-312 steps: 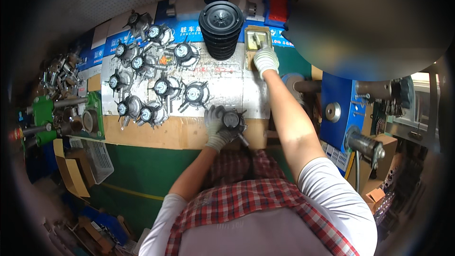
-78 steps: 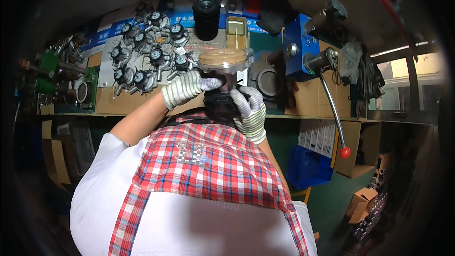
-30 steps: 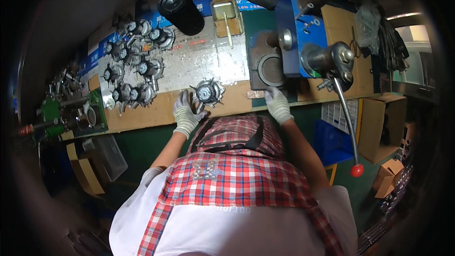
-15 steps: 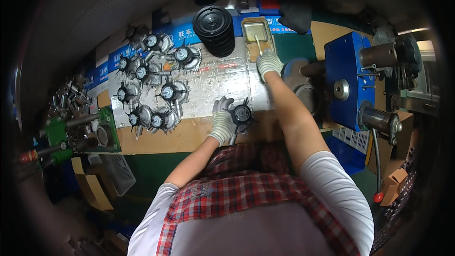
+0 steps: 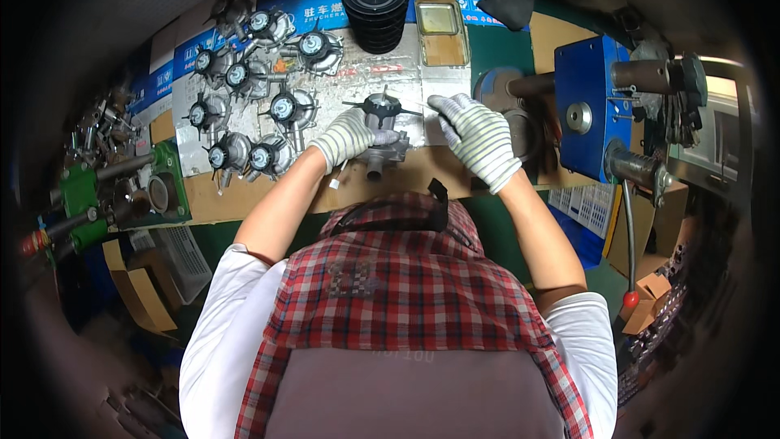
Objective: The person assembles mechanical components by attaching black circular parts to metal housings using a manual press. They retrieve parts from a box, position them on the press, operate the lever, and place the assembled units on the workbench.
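My left hand (image 5: pixel 348 138), in a striped knit glove, is closed around a grey cast-metal housing (image 5: pixel 388 151) at the bench's near edge. The housing has a black hub with thin arms on top and a short pipe stub facing me. My right hand (image 5: pixel 481 134), gloved alike, pinches a thin pale stick (image 5: pixel 412 102). Its far end reaches over the black hub; whether it touches cannot be made out. Left of my left hand stand several similar housings (image 5: pixel 290 108) with pale round centres and black arms.
Behind the housing rises a stack of black round parts (image 5: pixel 379 20). A shallow tray (image 5: pixel 439 19) lies beside it on cardboard. A blue press (image 5: pixel 587 114) with a red-knobbed lever stands right; a green hand press (image 5: pixel 166 183) stands left, near piled metal parts (image 5: pixel 104 136).
My right hand has drawn the pale stick back from the tray to the housing. My left hand has turned the housing, so its hub now points up. The whole view has shifted.
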The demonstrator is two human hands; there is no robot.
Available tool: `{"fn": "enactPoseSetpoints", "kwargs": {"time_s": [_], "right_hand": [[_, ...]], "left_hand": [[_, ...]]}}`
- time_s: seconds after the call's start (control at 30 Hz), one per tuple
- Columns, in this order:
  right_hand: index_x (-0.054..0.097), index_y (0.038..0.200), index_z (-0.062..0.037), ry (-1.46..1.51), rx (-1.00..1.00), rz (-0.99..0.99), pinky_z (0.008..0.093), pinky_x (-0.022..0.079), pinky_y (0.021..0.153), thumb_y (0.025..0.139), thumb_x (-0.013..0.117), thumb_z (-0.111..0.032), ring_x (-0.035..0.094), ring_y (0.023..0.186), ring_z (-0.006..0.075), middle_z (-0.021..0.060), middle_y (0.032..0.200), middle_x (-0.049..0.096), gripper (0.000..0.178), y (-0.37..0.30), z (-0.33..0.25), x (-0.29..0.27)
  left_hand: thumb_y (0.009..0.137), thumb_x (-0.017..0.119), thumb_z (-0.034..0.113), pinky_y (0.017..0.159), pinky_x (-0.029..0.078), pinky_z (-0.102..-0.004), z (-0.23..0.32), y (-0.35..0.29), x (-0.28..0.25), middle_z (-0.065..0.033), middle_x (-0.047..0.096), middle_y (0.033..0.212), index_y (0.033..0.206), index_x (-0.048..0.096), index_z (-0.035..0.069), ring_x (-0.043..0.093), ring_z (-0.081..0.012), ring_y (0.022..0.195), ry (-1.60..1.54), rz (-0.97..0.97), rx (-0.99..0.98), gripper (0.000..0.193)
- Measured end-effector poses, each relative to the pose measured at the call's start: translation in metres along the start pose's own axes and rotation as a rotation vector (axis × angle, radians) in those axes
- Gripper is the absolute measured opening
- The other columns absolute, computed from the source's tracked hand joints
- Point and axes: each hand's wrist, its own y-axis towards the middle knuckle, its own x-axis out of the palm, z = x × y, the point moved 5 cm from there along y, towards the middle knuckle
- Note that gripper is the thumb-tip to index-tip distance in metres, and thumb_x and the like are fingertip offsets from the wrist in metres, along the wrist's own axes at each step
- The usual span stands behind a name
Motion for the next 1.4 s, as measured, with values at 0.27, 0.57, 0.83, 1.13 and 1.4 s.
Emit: {"fn": "enactPoseSetpoints", "kwargs": {"time_s": [0.27, 0.57, 0.83, 1.13, 1.4], "right_hand": [[0.065, 0.122, -0.016, -0.155, -0.071, 0.049, 0.0395, 0.054, 0.07, 0.087, 0.058, -0.009, 0.066, 0.085, 0.0296, 0.0085, 0.096, 0.065, 0.037, 0.014, -0.001, 0.014], [0.069, 0.113, -0.0037, 0.697, 0.459, -0.381, 0.0359, 0.054, 0.067, 0.099, 0.05, -0.02, 0.066, 0.072, 0.0246, 0.0131, 0.077, 0.067, 0.029, 0.032, 0.034, 0.054], [0.064, 0.111, 0.0012, 0.538, 0.744, -0.043, 0.0419, 0.051, 0.087, 0.101, 0.049, -0.034, 0.066, 0.089, 0.0382, 0.0246, 0.1, 0.071, 0.039, 0.094, 0.131, 0.122], [0.066, 0.119, -0.0092, -0.197, 1.014, -0.004, 0.0472, 0.049, 0.093, 0.093, 0.06, -0.04, 0.057, 0.111, 0.0331, 0.0144, 0.122, 0.059, 0.04, 0.136, 0.163, 0.146], [0.061, 0.124, -0.0059, 0.025, -0.2, 0.618, 0.0479, 0.039, 0.106, 0.089, 0.067, -0.031, 0.053, 0.122, 0.0341, 0.0166, 0.128, 0.059, 0.043, 0.162, -0.009, -0.019]], "left_hand": [[0.076, 0.085, 0.04, 0.075, 0.054, -0.0344, 0.017, -0.011, 0.002, -0.0087, 0.073, 0.091, 0.103, 0.072, 0.004, 0.066, -0.0183, 0.081, -0.191, -0.042, 0.061, 0.046], [0.08, 0.08, 0.038, 0.079, 0.051, -0.0364, -0.034, 0.032, 0.008, -0.0081, 0.07, 0.09, 0.103, 0.069, 0.005, 0.061, -0.0187, 0.082, 0.133, -0.002, -0.013, 0.042], [0.085, 0.078, 0.03, 0.087, 0.05, -0.0331, -0.034, 0.005, -0.005, -0.0093, 0.072, 0.105, 0.117, 0.065, 0.001, 0.065, -0.0181, 0.095, -0.116, -0.008, -0.137, 0.045], [0.088, 0.077, 0.019, 0.096, 0.051, -0.0332, -0.072, -0.046, -0.01, -0.0071, 0.065, 0.124, 0.14, 0.048, 0.007, 0.061, -0.0198, 0.117, -0.744, -0.028, -0.229, 0.061], [0.093, 0.069, 0.021, 0.088, 0.054, -0.0315, -0.036, -0.069, -0.011, -0.0094, 0.063, 0.128, 0.139, 0.047, 0.007, 0.063, -0.0209, 0.119, -1.046, -0.006, -0.193, 0.053]]}}
